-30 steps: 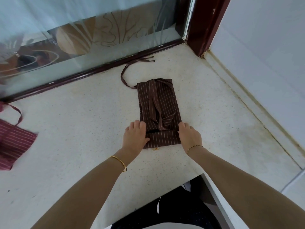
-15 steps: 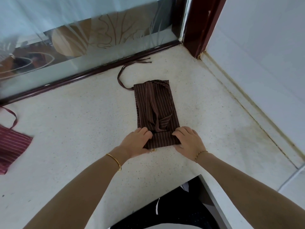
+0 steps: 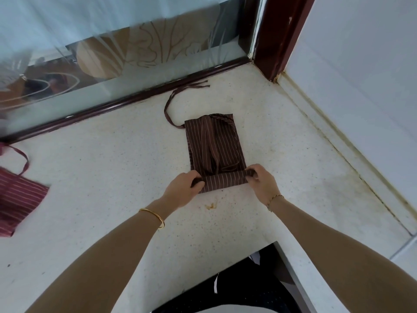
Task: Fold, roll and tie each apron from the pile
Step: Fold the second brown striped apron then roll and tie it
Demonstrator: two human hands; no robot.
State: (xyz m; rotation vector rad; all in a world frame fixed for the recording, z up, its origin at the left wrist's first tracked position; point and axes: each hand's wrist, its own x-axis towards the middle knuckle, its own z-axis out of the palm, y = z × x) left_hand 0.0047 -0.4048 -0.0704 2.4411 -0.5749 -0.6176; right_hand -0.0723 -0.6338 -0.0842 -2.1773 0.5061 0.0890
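Note:
A brown striped apron (image 3: 214, 143) lies folded into a narrow strip on the speckled white counter (image 3: 112, 177), its near end turned up into a short roll (image 3: 225, 180). My left hand (image 3: 184, 188) grips the roll's left end and my right hand (image 3: 261, 182) grips its right end, fingers curled over the cloth. One brown tie (image 3: 171, 102) trails from the apron's far left corner toward the window frame.
A red striped apron (image 3: 18, 197) with a loop strap lies at the counter's left edge. A dark window frame (image 3: 135, 98) and glass run along the back; a white wall (image 3: 361, 86) bounds the right. A small orange stain (image 3: 211, 206) marks the counter just behind the roll.
The near end of the brown apron has been turned over into a roll and pushed away from me. Both hands moved from pressing its flat end to gripping the roll's ends.

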